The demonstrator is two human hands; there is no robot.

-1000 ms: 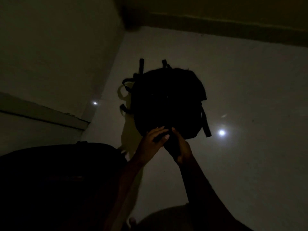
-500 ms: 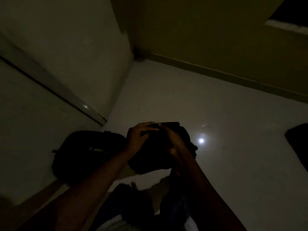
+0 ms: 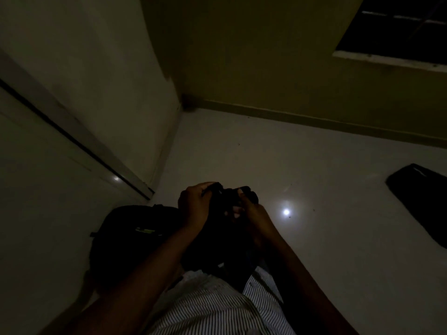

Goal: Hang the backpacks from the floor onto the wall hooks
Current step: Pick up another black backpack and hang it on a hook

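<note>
The room is very dark. I hold a black backpack (image 3: pixel 217 243) off the floor in front of my body, gripping its top with both hands. My left hand (image 3: pixel 196 206) is closed on the top strap at the left, and my right hand (image 3: pixel 249 213) is closed on the top at the right. A second black backpack (image 3: pixel 125 233) with a pale green mark lies on the floor to the left, next to the wall. No wall hooks are in view.
A white wall with a dark door edge (image 3: pixel 79 146) runs along the left. A yellowish wall (image 3: pixel 266 68) with a window (image 3: pixel 399 30) stands ahead. A flat black thing (image 3: pixel 420 201) lies on the pale floor at the right. A light reflects off the floor (image 3: pixel 286 212).
The backpack has been lifted from the floor and drawn close to my body. My view has tilted up, so the window and the black thing at the right now show.
</note>
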